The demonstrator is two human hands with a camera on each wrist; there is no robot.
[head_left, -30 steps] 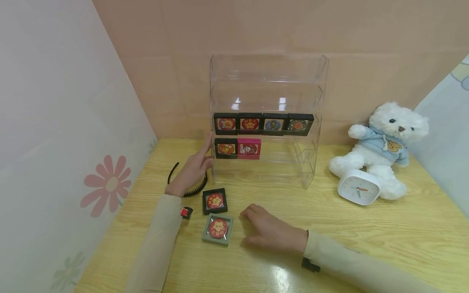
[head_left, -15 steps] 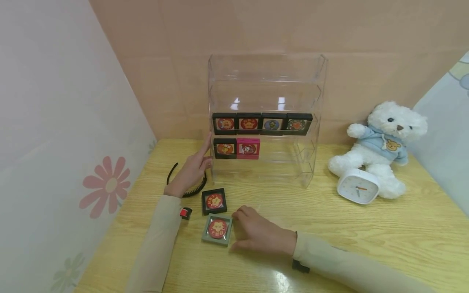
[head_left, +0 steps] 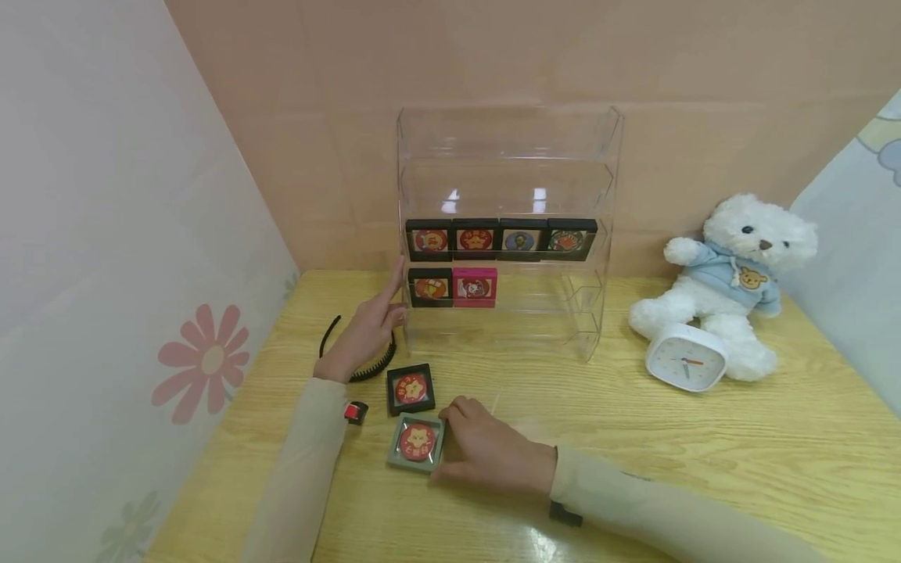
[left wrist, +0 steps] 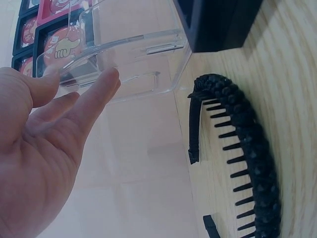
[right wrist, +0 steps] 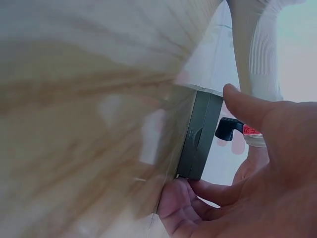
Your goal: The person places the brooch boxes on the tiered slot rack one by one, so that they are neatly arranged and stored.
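Observation:
A clear acrylic rack (head_left: 507,184) holds several small display cases, including a pink case (head_left: 475,288), each with a round badge inside. My left hand (head_left: 360,338) touches the rack's left side with fairly straight fingers; in the left wrist view, the thumb (left wrist: 47,87) lies by the front edge. On the table, my right hand (head_left: 493,452) grips a grey-green case (head_left: 417,442) by opposite edges. The right wrist view has the thumb at one end of this grey-green case (right wrist: 199,136) and curled fingers at the other. A black case (head_left: 411,389) with a red star badge lies just behind it.
Behind my left hand, a black toothed headband (head_left: 376,367) lies on the wooden table (head_left: 598,407). A white teddy bear (head_left: 739,270) in a blue hoodie sits at the right, a white clock (head_left: 687,358) leaning against it. Walls stand behind and at the left.
My right hand has moved left across the table to the grey-green case and closed on its edges. My left hand stays at the rack's side.

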